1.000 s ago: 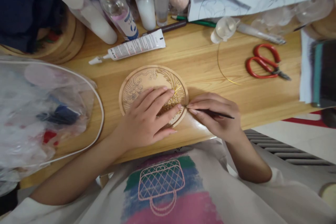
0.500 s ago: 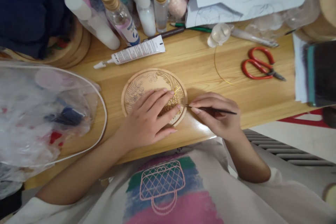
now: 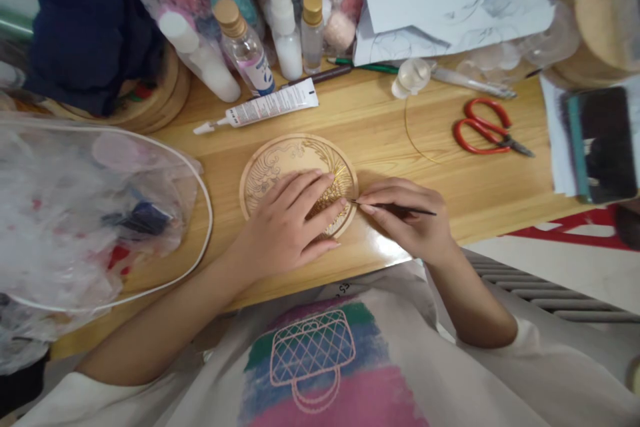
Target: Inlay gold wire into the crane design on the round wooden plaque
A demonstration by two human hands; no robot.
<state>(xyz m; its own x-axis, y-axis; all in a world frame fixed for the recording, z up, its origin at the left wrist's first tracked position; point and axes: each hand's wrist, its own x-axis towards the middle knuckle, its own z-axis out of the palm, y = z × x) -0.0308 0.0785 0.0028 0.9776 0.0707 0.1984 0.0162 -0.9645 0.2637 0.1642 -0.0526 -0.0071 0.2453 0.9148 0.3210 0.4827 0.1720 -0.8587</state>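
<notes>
A round wooden plaque (image 3: 280, 150) with a raised rim lies on the table. Its face carries dark outlines on the left and gold wire patterning (image 3: 343, 177) on the right. My left hand (image 3: 287, 227) rests over its lower middle with fingers spread, covering part of the design. At the plaque's right rim, my right hand (image 3: 407, 217) pinches slim dark tweezers (image 3: 387, 206). Their tip meets the rim area close to my left fingers; whether it grips a bit of wire is too small to tell.
Behind the plaque lies a white glue tube (image 3: 273, 105), with several bottles (image 3: 247, 57) beyond. Right of it are a gold wire (image 3: 413, 140), a small clear pot (image 3: 411, 79) and red-handled cutters (image 3: 483, 127). A plastic bag (image 3: 100, 213) fills the left; a phone (image 3: 607, 147) lies far right.
The view has shifted slightly, so items at the back left appear further right and lower. Both hands keep nearly the same place on and beside the plaque.
</notes>
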